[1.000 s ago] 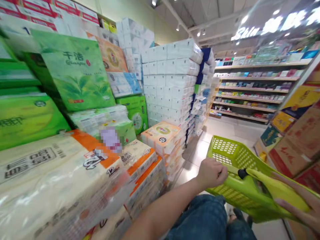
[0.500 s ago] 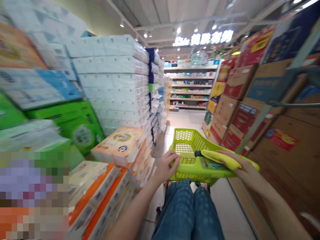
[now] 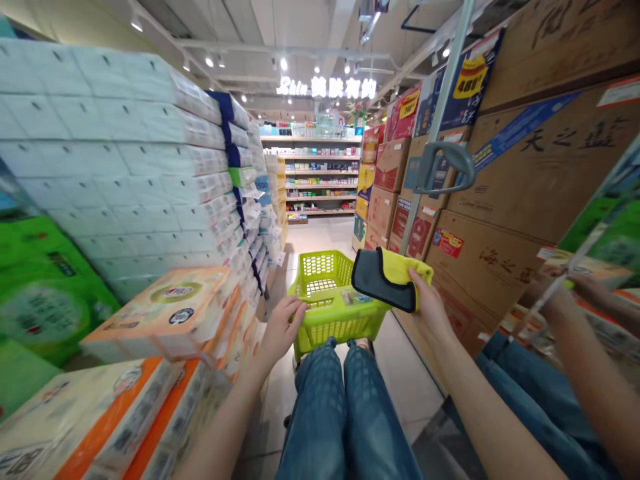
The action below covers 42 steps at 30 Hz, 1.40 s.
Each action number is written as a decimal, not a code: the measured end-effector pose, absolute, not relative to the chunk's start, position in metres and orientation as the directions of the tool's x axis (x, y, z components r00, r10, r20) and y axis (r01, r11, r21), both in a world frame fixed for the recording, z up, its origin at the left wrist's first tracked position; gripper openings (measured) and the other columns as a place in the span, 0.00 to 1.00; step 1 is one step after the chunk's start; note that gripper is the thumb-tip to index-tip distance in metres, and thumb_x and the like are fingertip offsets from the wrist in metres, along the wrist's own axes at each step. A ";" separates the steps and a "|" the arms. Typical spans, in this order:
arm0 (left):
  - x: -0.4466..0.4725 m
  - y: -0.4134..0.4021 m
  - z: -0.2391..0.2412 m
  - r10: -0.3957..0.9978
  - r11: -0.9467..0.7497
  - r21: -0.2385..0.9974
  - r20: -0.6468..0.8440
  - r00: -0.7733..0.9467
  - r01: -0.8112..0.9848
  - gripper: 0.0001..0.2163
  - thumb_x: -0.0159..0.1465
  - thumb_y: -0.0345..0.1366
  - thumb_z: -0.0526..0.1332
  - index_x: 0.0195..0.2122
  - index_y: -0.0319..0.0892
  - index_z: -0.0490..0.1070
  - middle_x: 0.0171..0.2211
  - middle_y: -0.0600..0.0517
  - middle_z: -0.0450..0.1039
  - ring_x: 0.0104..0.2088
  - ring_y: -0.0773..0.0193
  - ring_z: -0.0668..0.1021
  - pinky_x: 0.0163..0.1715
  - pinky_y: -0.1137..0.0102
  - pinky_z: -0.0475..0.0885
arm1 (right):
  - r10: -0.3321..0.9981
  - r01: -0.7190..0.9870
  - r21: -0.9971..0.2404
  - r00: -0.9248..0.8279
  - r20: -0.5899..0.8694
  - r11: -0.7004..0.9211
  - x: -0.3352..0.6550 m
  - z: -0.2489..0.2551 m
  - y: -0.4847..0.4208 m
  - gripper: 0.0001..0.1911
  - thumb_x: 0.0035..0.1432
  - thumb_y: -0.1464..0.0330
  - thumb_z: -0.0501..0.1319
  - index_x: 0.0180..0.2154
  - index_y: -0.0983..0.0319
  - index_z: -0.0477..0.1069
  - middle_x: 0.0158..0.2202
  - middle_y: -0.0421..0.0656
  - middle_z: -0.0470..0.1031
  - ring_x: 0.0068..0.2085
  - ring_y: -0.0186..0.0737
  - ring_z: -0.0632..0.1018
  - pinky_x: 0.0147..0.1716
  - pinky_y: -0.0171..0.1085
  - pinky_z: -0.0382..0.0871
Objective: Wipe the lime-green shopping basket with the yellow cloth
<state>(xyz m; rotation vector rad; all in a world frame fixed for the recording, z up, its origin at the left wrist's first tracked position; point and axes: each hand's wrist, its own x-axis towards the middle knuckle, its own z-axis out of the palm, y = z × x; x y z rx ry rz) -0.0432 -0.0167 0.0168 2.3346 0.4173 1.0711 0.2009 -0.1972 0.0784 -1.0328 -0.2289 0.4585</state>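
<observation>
My left hand [image 3: 285,323] is curled over the near left corner of a lime-green plastic shopping cart [image 3: 337,325]. In my right hand [image 3: 429,300] is a folded yellow and grey cloth [image 3: 385,279] with black edging, pinched at its right end. The cloth is held up by the cart's right side, its grey face toward me. Part of the cart's right rim is hidden behind the cloth. Inside the basket, the visible part shows only its lattice walls and floor.
Stacked white tissue packs [image 3: 120,160] and orange tissue packs [image 3: 165,307] line the left. Cardboard boxes [image 3: 540,180] rise on the right, with a metal pole [image 3: 440,100] and grey handle before them. A mirror-like surface at right reflects arms and jeans. Stocked shelves [image 3: 320,170] stand ahead.
My right hand has lifted the yellow cloth off the cart's handle and turned it so its grey side shows. My left hand stays on the cart. The view has swung right.
</observation>
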 end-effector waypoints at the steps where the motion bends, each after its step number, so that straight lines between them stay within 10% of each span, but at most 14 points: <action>1: -0.044 -0.017 0.018 0.474 -0.812 0.580 0.597 0.647 0.059 0.16 0.71 0.42 0.51 0.36 0.43 0.76 0.38 0.49 0.74 0.43 0.59 0.76 0.45 0.66 0.69 | 0.519 -0.384 -0.815 0.846 -0.121 0.435 0.198 0.079 -0.198 0.11 0.54 0.66 0.66 0.41 0.61 0.76 0.32 0.41 0.83 0.39 0.43 0.83 0.42 0.41 0.79; 7: -0.049 -0.014 0.026 0.453 -0.808 0.587 0.561 0.693 0.052 0.17 0.71 0.44 0.50 0.36 0.42 0.75 0.37 0.48 0.73 0.42 0.59 0.76 0.45 0.65 0.70 | 0.751 -0.597 -0.711 0.644 -0.147 0.373 0.182 0.073 -0.192 0.18 0.46 0.75 0.66 0.43 0.62 0.75 0.34 0.43 0.83 0.36 0.43 0.83 0.38 0.42 0.80; 11: -0.051 -0.014 0.026 0.441 -0.799 0.601 0.568 0.695 0.016 0.14 0.71 0.44 0.52 0.42 0.43 0.75 0.44 0.47 0.74 0.48 0.59 0.75 0.51 0.62 0.70 | 0.524 0.147 -0.891 0.763 0.378 0.429 0.162 0.069 -0.184 0.26 0.44 0.75 0.62 0.49 0.59 0.75 0.44 0.42 0.82 0.46 0.47 0.81 0.50 0.46 0.75; 13: -0.053 -0.013 0.024 0.430 -0.807 0.591 0.595 0.679 -0.006 0.13 0.70 0.43 0.53 0.45 0.44 0.74 0.48 0.46 0.74 0.53 0.58 0.74 0.55 0.59 0.68 | 0.544 0.639 -0.733 0.539 0.643 0.234 0.150 0.067 -0.184 0.32 0.45 0.77 0.58 0.54 0.58 0.73 0.54 0.44 0.77 0.55 0.50 0.76 0.58 0.50 0.66; 16: -0.057 -0.012 0.017 0.388 -0.838 0.545 0.641 0.662 -0.037 0.13 0.71 0.39 0.51 0.47 0.43 0.73 0.50 0.45 0.74 0.56 0.58 0.73 0.58 0.57 0.67 | 0.754 0.943 -0.332 0.229 0.615 -0.016 0.135 0.058 -0.185 0.39 0.42 0.80 0.56 0.59 0.59 0.69 0.66 0.48 0.63 0.60 0.53 0.70 0.58 0.53 0.63; 23: -0.061 -0.021 -0.017 0.260 -0.965 0.224 0.774 0.577 0.136 0.22 0.70 0.30 0.48 0.64 0.43 0.59 0.60 0.43 0.68 0.63 0.57 0.68 0.61 0.55 0.67 | 0.773 0.972 -0.213 0.209 0.600 -0.097 0.097 0.029 -0.165 0.40 0.44 0.79 0.56 0.62 0.62 0.65 0.67 0.50 0.61 0.67 0.54 0.59 0.64 0.57 0.51; 33: -0.051 -0.030 -0.050 0.355 -0.933 0.273 0.797 0.488 0.234 0.29 0.68 0.27 0.45 0.71 0.44 0.43 0.69 0.42 0.54 0.70 0.54 0.56 0.64 0.51 0.62 | 0.785 0.967 -0.224 0.043 0.618 0.123 0.063 0.015 -0.148 0.45 0.42 0.81 0.51 0.65 0.60 0.60 0.66 0.44 0.63 0.67 0.44 0.61 0.68 0.52 0.47; 42: -0.047 -0.038 -0.045 0.394 -0.917 0.312 0.808 0.437 0.250 0.30 0.67 0.23 0.45 0.70 0.44 0.45 0.68 0.41 0.56 0.69 0.56 0.58 0.64 0.51 0.62 | 0.628 0.965 -0.262 0.220 0.746 -0.027 0.140 -0.002 -0.183 0.41 0.46 0.80 0.51 0.63 0.59 0.62 0.64 0.45 0.67 0.66 0.48 0.63 0.66 0.59 0.50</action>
